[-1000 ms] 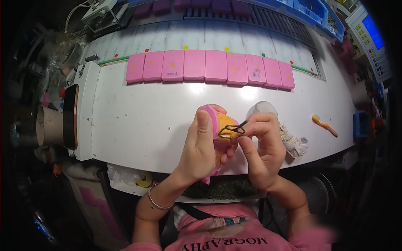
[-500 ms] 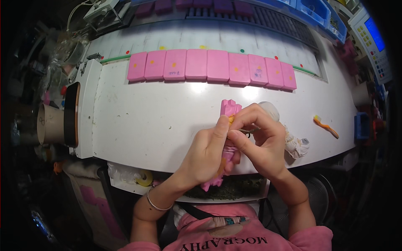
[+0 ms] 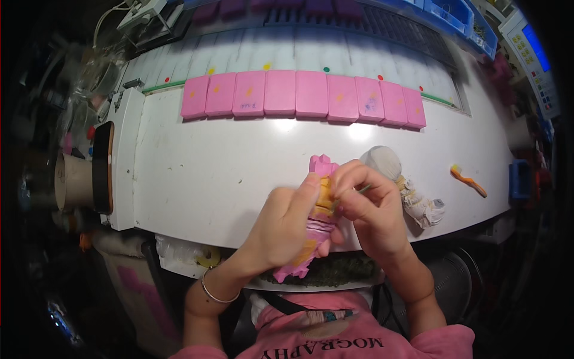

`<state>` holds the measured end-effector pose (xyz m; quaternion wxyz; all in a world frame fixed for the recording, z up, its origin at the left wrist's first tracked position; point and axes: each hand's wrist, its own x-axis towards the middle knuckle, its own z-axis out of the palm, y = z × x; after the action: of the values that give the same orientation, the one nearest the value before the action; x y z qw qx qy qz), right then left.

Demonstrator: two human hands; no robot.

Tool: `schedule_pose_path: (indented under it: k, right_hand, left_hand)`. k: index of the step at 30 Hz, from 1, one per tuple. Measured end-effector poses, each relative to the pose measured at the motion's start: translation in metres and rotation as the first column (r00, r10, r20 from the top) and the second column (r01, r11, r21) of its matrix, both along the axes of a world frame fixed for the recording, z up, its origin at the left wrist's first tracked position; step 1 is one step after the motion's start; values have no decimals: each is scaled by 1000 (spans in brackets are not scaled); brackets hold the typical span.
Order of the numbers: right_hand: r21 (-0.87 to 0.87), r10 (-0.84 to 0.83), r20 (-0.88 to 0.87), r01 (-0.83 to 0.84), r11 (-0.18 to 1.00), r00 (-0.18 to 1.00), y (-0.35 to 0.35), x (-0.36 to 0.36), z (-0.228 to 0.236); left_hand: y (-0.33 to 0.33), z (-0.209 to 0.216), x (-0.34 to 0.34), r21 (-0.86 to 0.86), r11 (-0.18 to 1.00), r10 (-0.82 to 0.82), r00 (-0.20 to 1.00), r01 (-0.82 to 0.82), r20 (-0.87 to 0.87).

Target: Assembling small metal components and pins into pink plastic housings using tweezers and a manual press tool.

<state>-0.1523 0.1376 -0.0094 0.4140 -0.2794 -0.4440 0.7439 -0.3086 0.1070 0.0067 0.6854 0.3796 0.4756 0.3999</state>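
My left hand is closed around a bent, pink rubber mould with an orange-yellow, ridged middle. Its jagged pink ends stick out above and below my fingers, over the table's near edge. On the mould's right side, my right hand has thumb and forefinger pinched together. A thin green piece pokes out from that pinch; most of it is hidden. Just right of my right hand lies a tied white cloth pouch, its bunched, dusty tail toward me.
A row of several pink blocks crosses the back of the white table. An orange toothbrush lies at the right. Blue bins and a device with a blue screen stand far right; a cardboard tube is left.
Both hands and the mould have shifted slightly toward me, and more of the orange middle shows. Coloured dots on the strip behind the blocks now appear further left.
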Motion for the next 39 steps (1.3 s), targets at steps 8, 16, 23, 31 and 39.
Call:
schedule_pose_path:
  k: [8,16,23,31,39]
  right_hand:
    - [-1,-283,-10,283,959,959,-5,1,10]
    - [226,-270,260,214,950,927,-17,5,7]
    - [802,-524,386,4,597,759,-21,21,12]
    - [832,-566,466,-119,542,680,-31,24,20]
    - [-43,305,794,-451,891,526,-22,52,23]
  left_hand:
    - [-12,-23,-6,203,979,-19,999,24,-27]
    - [-20,-17,19,306,910,300,954,-280,-21]
    - [-21,-15,18,324,918,257,965,-229,-44]
    - [-28,-13,19,267,937,235,972,-224,-10]
    - [-28,-19,14,396,908,226,956,-137,-188]
